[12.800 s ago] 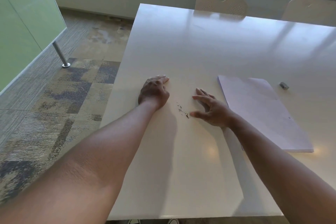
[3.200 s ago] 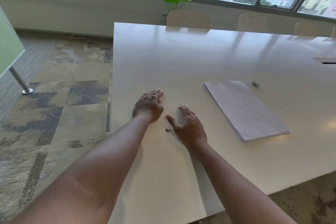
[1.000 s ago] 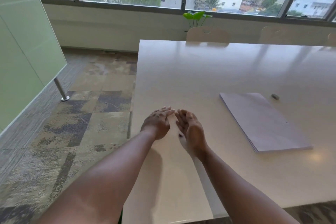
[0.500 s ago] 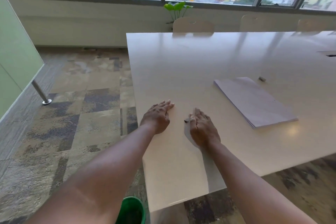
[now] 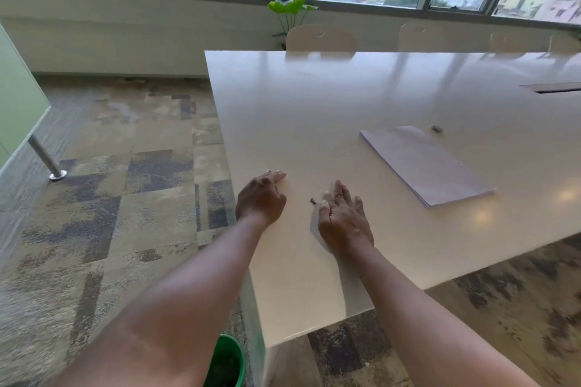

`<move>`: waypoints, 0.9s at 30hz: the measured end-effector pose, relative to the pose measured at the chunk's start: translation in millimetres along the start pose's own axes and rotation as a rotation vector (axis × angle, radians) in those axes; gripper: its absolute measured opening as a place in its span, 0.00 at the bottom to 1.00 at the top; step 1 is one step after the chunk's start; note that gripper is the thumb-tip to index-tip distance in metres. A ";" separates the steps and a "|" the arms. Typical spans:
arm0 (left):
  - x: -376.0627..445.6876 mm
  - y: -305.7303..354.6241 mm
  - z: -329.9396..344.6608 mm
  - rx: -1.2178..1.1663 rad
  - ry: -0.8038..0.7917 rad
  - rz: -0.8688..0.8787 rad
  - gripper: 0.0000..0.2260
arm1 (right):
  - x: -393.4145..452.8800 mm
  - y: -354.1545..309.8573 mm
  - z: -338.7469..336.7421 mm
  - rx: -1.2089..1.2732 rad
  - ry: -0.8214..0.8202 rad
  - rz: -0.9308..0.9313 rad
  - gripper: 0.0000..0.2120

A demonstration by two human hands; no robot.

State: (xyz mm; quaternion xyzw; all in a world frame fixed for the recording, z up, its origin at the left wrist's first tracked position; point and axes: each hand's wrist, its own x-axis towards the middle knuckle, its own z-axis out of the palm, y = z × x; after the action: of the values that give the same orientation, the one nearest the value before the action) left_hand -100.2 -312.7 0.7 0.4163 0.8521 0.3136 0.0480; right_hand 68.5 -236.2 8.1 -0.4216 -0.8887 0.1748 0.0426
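The dark bits [image 5: 312,200] beside the right hand [image 5: 344,220] are too small to tell what they are, and the same for the grey thing [image 5: 437,128] behind the papers [image 5: 424,166]. The green bin [image 5: 228,361] is cut off by the lower edge, and the table [image 5: 314,119] runs out at the right edge.

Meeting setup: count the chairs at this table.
4, all along the far edge of the table: first chair by the plant, second chair right of it, third chair further right, fourth chair cut off at the picture's edge. More may be hidden.
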 end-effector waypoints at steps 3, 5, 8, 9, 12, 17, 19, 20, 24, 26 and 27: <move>-1.8 -1.5 0.3 -0.006 -0.019 0.000 0.25 | -3.0 -3.7 1.8 -0.054 -0.062 -0.091 0.25; -1.5 -2.3 0.1 0.000 -0.034 0.008 0.25 | -5.0 -3.7 2.1 -0.050 -0.074 -0.166 0.24; -3.0 -1.4 -0.3 0.004 -0.049 0.013 0.26 | -5.3 -3.0 1.4 0.004 -0.028 -0.130 0.26; -3.7 -1.0 -0.7 0.000 -0.052 0.011 0.26 | -4.8 -3.4 1.5 0.001 -0.017 -0.102 0.26; -5.0 -0.9 -1.7 -0.002 -0.049 0.013 0.26 | -3.1 -5.9 3.3 -0.064 -0.033 -0.083 0.26; -5.9 0.4 -3.0 0.009 -0.048 0.014 0.26 | -7.7 -7.8 4.1 -0.039 -0.084 -0.301 0.24; -5.8 0.7 -3.4 0.006 -0.051 0.012 0.26 | -8.9 -8.3 2.8 0.075 -0.045 -0.314 0.23; -6.2 0.9 -3.6 0.005 -0.052 0.011 0.26 | -9.0 -8.5 2.0 0.133 -0.016 -0.291 0.23; -7.3 1.1 -5.1 0.003 -0.054 0.009 0.26 | -10.4 -10.8 1.8 0.120 -0.033 -0.253 0.24; -7.3 1.5 -5.3 -0.001 -0.056 0.005 0.26 | -10.7 -10.9 2.6 0.184 -0.071 -0.243 0.26; -7.2 1.7 -5.1 -0.002 -0.055 0.003 0.26 | -11.7 -10.7 2.2 0.263 -0.082 -0.245 0.27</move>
State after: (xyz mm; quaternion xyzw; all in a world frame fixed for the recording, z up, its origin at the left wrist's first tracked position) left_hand -96.1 -319.8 4.4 0.4262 0.8494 0.3030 0.0715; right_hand 67.7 -251.9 10.6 -0.2933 -0.9040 0.3000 0.0819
